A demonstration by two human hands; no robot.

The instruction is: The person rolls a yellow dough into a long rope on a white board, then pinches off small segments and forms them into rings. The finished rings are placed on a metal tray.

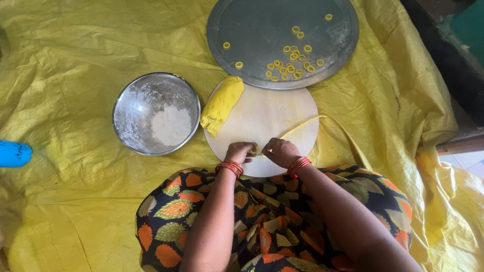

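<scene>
Soft yellow dough rope, both hands' grip, round wooden board

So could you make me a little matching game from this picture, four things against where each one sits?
Things:
1. dough lump
2. small rings
3. flour
4. dough rope

Places:
A. in the steel bowl
B. on the round board's left edge
C. on the metal tray
D. trailing off the board's right side

Pairs: 1-B, 2-C, 3-A, 4-D
</scene>
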